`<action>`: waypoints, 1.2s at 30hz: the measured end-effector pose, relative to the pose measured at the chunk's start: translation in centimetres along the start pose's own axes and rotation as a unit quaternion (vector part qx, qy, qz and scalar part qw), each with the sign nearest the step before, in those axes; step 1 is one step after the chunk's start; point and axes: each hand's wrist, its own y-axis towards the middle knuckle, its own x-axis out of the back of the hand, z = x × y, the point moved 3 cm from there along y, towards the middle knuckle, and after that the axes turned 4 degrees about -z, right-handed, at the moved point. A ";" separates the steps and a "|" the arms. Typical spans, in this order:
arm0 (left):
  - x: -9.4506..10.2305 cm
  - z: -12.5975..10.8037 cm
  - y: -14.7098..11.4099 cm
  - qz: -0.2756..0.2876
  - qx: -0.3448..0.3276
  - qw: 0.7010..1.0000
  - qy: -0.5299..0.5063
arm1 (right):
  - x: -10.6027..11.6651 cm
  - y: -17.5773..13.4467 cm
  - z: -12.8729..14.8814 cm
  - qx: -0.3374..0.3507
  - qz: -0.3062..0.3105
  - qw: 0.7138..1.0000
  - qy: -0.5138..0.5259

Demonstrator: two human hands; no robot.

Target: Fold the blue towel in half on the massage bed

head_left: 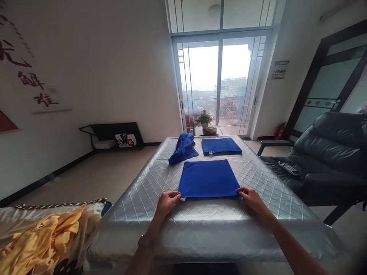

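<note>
A flat blue cloth [208, 178], folded into a rectangle, lies on the silver quilted table cover [137, 202]. My left hand [168, 202] pinches its near left corner, where a small white tag peeks out. At the near right corner, my right hand [251, 198] has thumb and fingers closed on the edge. Beyond it rests a neat stack of folded blue cloths [221, 146], with a white label at its front. To the left of that stack, a crumpled blue cloth [184, 148] lies in a loose heap.
Yellow cloths [43, 240] are piled at lower left beside the table. A dark armchair [329, 160] stands on the right with a device on its seat. Past the far table edge are a potted plant [204, 119] on a small stand and glass sliding doors [219, 84].
</note>
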 end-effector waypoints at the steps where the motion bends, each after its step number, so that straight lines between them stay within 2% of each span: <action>1: 0.1 0.0 -0.3 -0.003 0.002 1.000 0.025 | 0.0 -0.2 0.0 0.003 -0.001 1.000 -0.017; 5: 0.5 -0.2 -1.6 -0.038 0.006 0.988 0.152 | -0.6 -1.2 0.1 0.011 -0.014 0.998 -0.066; 10: 0.1 -0.9 -2.8 -0.064 0.007 0.969 0.239 | -0.9 -2.9 0.8 0.023 -0.026 0.995 -0.093; 13: -0.3 -1.1 -3.1 -0.073 -0.022 0.951 0.300 | -0.9 -3.7 1.0 0.018 -0.027 0.995 -0.089; 17: -0.9 -1.1 -3.4 -0.078 -0.066 0.926 0.365 | -0.7 -4.2 1.0 0.032 -0.058 0.993 -0.093; 24: -1.2 -1.4 -3.8 -0.076 -0.104 0.902 0.412 | -0.8 -4.1 0.5 0.021 -0.052 0.995 -0.083; 31: -1.1 -1.0 -3.6 -0.092 -0.092 0.905 0.405 | -0.5 -3.9 0.0 -0.021 -0.065 0.992 -0.106; 36: -1.2 -0.9 -3.6 -0.088 -0.103 0.905 0.404 | -0.5 -3.7 -0.4 -0.012 -0.060 0.994 -0.087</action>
